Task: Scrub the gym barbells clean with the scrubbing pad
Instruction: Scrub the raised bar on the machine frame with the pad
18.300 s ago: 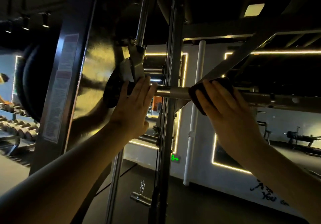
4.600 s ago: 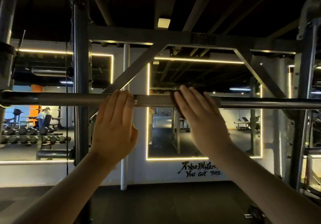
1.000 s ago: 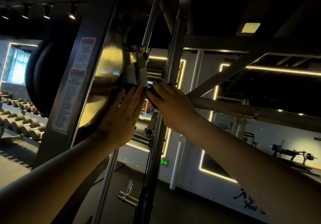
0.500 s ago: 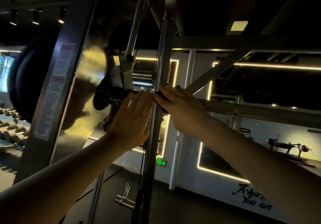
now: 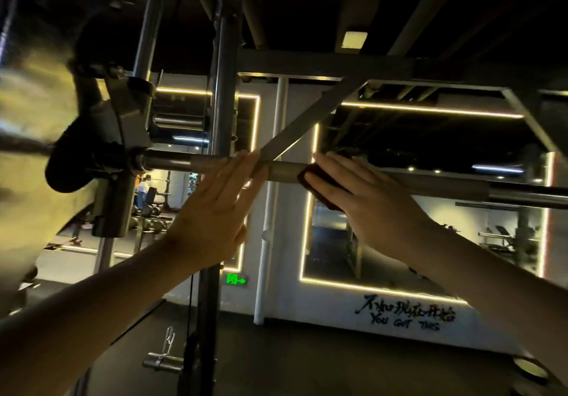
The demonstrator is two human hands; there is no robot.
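Note:
A steel barbell (image 5: 282, 169) runs level across a rack at head height, its left end in a carriage (image 5: 123, 137). My left hand (image 5: 221, 208) rests on the bar with straight fingers laid flat against it. To its right, my right hand (image 5: 372, 202) presses a dark scrubbing pad (image 5: 309, 177) against the bar, fingers and thumb lying over the pad. Only the pad's left and lower edges show under the hand. A short bare stretch of bar separates the two hands.
The rack's upright post (image 5: 224, 113) and diagonal brace (image 5: 307, 128) stand just behind the bar. A large dark weight plate (image 5: 70, 162) hangs at the left end. A peg with a clip (image 5: 163, 362) sticks out low down. Dumbbells (image 5: 150, 223) and a person stand far off.
Both hands have slid right along the bar, away from the carriage at its left end. The right hand with the pad has moved farther, opening a gap between the hands.

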